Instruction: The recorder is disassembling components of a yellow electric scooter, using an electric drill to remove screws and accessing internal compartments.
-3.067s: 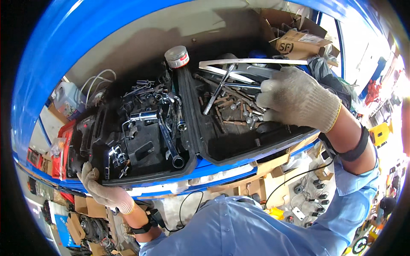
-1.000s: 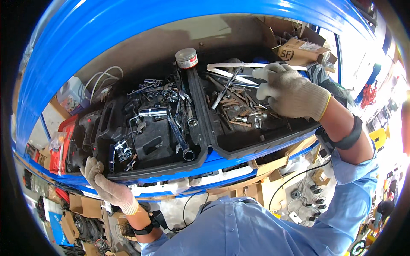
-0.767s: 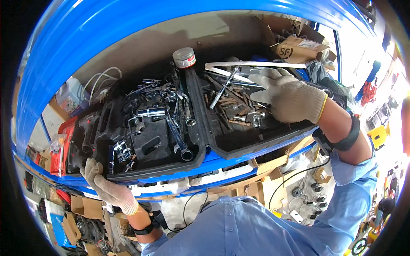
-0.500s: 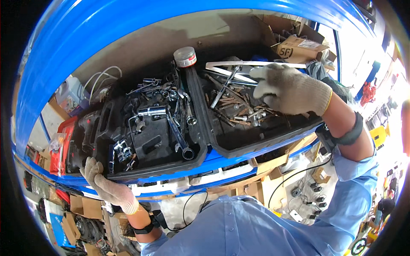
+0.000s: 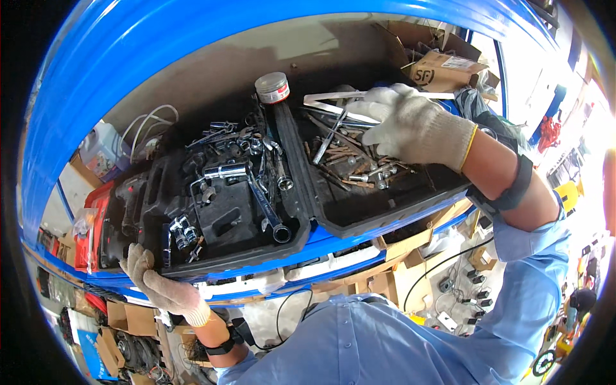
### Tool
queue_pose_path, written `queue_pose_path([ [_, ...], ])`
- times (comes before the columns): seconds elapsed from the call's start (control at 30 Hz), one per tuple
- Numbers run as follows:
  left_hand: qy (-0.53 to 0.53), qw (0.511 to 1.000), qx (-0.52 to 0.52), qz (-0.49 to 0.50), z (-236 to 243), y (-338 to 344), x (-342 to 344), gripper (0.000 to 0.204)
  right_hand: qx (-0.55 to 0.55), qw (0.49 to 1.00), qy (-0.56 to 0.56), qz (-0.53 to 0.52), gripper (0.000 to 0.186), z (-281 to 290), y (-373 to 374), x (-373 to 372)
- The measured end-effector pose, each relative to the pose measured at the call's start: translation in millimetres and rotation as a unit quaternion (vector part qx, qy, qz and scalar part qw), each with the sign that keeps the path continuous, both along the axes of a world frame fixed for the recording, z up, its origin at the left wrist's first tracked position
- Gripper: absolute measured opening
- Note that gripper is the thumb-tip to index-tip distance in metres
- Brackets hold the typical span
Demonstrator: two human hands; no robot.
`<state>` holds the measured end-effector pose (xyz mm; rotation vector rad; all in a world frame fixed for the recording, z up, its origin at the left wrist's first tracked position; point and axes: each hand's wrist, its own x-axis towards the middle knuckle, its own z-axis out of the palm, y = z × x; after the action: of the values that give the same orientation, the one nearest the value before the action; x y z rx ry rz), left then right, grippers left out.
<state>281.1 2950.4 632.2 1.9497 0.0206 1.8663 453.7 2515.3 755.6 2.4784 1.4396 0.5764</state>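
My right hand [image 5: 417,125], in a pale knitted work glove, reaches over the right half of an open black tool case [image 5: 385,215]. Its thumb and forefinger are spread apart with no held thing visible; the other fingers are partly hidden. Close to the forefinger are a bent white strip [image 5: 333,96] and the upper end of a chrome bar [image 5: 328,142]; whether it touches them I cannot tell. Below the thumb lie several rusty bits and small sockets [image 5: 378,174]. My left hand [image 5: 157,279], gloved too, rests with outstretched fingers at the case's front left corner.
The left half holds sockets [image 5: 183,232], a chrome socket wrench [image 5: 228,171] and several spanners. A round clear tub [image 5: 272,87] stands on the middle hinge. Left is a red case [image 5: 90,221]; a cardboard box [image 5: 439,70] sits back right. A blue shelf beam [image 5: 314,240] runs along the front.
My right hand has shifted slightly left and up toward the chrome bar, its thumb and forefinger now nearer the bar's upper end. My left hand stays at the case corner.
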Motion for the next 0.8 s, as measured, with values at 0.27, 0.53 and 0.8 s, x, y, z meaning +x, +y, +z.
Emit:
queue_pose_path([
  [0.27,0.001,0.999,0.040,-0.024,-1.0,8.0,-2.1,0.038,0.011,0.998,-0.056,0.018,0.021,-1.0,5.3,-7.4],
  [0.53,0.015,0.998,0.056,-0.013,-2.5,12.9,-4.4,0.039,-0.002,0.996,-0.052,0.066,0.015,1.9,7.8,-13.9],
  [0.8,0.024,0.998,0.047,-0.029,0.6,11.9,-6.5,0.039,0.023,0.989,-0.101,0.109,0.023,2.8,6.0,-12.1],
])
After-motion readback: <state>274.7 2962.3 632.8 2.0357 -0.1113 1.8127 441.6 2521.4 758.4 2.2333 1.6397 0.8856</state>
